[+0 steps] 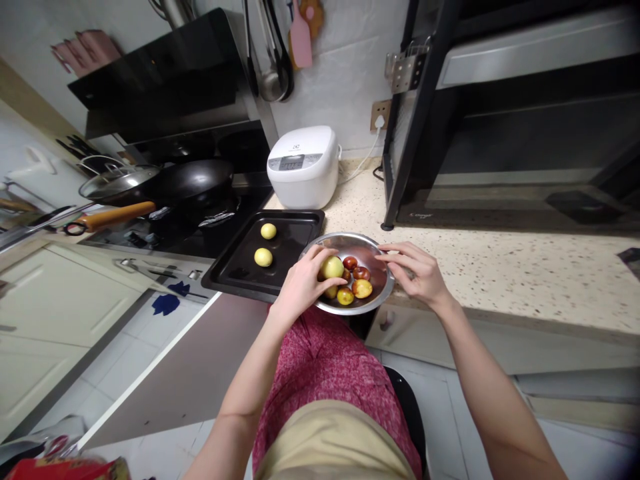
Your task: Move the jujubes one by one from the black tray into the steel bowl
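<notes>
A round yellow-green fruit [331, 267] is between the thumb and fingers of my left hand [303, 283], over the left side of a shiny metal bowl [376, 304]. My right hand [416, 272] has its fingertips pinched at the bowl's right rim. Inside the bowl lie several fruits, some dark red and some yellow, such as a yellow one [362, 289] with brownish edges. Just left of the bowl is a black baking tray [235, 270]. Two pale yellow round pieces, a far one [269, 231] and a near one [263, 257], rest on it.
A white rice cooker [303, 170] stands behind the tray. On the stove to the left are a black wok [195, 181] and a lidded pan [117, 183]; a wooden handle [117, 217] sticks out. A black oven [515, 160] stands at the right on the speckled counter [530, 273].
</notes>
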